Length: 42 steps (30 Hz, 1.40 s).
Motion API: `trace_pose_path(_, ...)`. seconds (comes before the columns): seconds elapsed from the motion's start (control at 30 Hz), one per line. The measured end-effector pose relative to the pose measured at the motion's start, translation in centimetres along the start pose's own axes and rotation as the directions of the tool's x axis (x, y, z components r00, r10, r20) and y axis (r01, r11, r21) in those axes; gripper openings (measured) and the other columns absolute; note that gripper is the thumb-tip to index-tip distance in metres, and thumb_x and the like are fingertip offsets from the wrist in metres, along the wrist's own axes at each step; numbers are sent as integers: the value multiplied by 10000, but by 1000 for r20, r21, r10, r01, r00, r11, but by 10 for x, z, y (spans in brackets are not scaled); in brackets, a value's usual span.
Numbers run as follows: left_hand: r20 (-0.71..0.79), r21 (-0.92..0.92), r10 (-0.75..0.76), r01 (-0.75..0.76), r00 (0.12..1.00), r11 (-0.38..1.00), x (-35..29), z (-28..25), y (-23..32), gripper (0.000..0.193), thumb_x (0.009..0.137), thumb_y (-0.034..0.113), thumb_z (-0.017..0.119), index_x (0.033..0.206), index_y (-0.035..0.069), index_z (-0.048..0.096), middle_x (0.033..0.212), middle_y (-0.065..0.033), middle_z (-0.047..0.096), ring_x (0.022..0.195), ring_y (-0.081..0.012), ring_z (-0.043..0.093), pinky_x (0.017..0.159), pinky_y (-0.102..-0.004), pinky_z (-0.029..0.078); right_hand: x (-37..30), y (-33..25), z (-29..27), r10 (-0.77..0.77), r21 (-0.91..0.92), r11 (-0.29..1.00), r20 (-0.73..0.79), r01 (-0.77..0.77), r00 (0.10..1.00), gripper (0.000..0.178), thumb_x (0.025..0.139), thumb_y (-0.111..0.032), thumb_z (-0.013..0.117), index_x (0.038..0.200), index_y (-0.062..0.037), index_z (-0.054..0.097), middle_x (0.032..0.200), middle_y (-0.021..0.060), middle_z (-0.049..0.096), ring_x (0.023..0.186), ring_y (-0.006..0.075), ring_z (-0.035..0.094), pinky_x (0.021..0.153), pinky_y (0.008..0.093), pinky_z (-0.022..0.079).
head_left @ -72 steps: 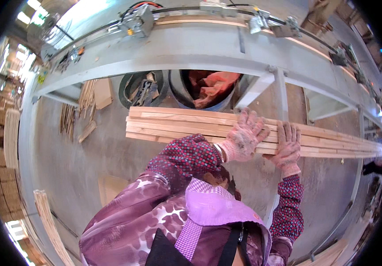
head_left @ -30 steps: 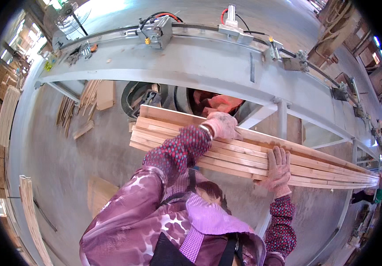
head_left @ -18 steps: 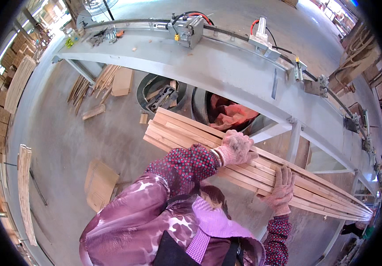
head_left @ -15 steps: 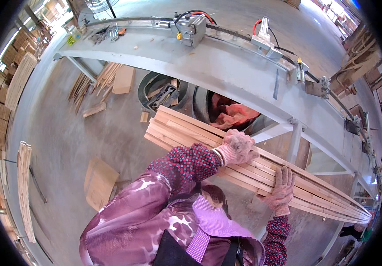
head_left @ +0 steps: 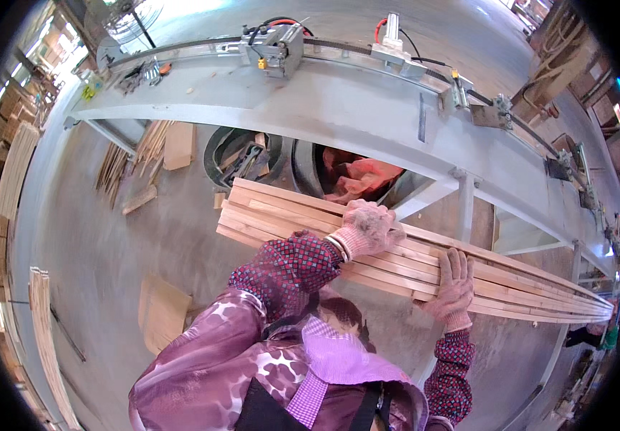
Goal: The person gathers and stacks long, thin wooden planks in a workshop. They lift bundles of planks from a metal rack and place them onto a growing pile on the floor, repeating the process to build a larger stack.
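A long bundle of pale wooden strips [head_left: 281, 215] runs slantwise in front of me, from the middle left toward the far right. Both my hands wear pinkish, soiled knit gloves. My left hand [head_left: 367, 228] is closed over the strips nearer their left end, its fingers curled around the far side. Farther right, my right hand [head_left: 451, 289] grips the bundle from the near side, fingers extended across the top and thumb by the near edge. The strips' left ends are slightly uneven. Their right end narrows into the distance, too small to make out.
Beyond the bundle stands a long grey metal bench [head_left: 216, 97] with rail-mounted devices [head_left: 277, 52]. Below it are a dark tub [head_left: 213, 154] of scraps and another holding red cloth [head_left: 360, 176]. Cardboard [head_left: 162, 312] and wood stacks [head_left: 19, 169] lie left. A person [head_left: 586, 335] shows far right.
The bundle and both hands appear slightly farther left, and the bench and tubs have shifted left in the view too. My hold on the strips looks the same.
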<state>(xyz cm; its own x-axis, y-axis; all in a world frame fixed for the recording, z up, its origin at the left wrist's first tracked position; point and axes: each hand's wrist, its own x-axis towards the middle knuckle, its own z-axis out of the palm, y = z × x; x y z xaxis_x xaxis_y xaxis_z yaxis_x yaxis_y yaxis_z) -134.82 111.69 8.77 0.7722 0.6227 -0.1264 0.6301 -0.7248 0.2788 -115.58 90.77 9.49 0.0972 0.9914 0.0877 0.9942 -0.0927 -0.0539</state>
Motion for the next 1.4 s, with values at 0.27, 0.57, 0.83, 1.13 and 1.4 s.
trace_pose_path(0.27,-31,16,10,-9,999,1000,2,6,0,576,902,614,492,1076,115,720,1048,-100,730,1002,-270,683,851,-486,489,1,-1,-2,-13,0,1000,-41,13,999,1142,451,-556,870,1390,-42,473,1400,176,498,1358,396,410,1173,601,253)
trace_pose_path(0.57,71,27,-39,37,997,999,0,-7,3,623,925,659,462,1106,115,705,1095,-98,718,1036,-266,676,906,-468,486,1,4,7,-26,27,999,-35,27,999,1147,425,-512,878,1385,-37,469,1420,177,474,1382,383,377,1197,583,218)
trace_pose_path(0.83,82,-2,0,0,997,1000,0,-7,-1,586,908,643,495,1088,125,703,1043,-73,723,1019,-258,681,870,-495,494,1,4,6,-29,5,1000,-5,29,1000,1121,410,-480,900,1347,-35,474,1420,197,455,1379,399,371,1196,600,207)
trace_pose_path(1.13,6,-83,-3,3,1000,997,0,0,-3,518,881,592,538,1030,127,714,1020,-83,726,984,-257,686,862,-451,492,4,-4,-1,-10,-6,1000,24,10,1000,1109,459,-518,886,1375,-71,450,1381,191,466,1356,406,392,1166,630,258)
trace_pose_path(1.4,-215,-50,121,-134,969,990,3,26,-8,447,881,517,583,898,89,710,887,-115,726,849,-280,704,797,-462,519,9,0,-9,1,64,998,9,-1,1000,1062,493,-564,851,1339,-15,516,1383,222,503,1338,437,429,1178,595,272)
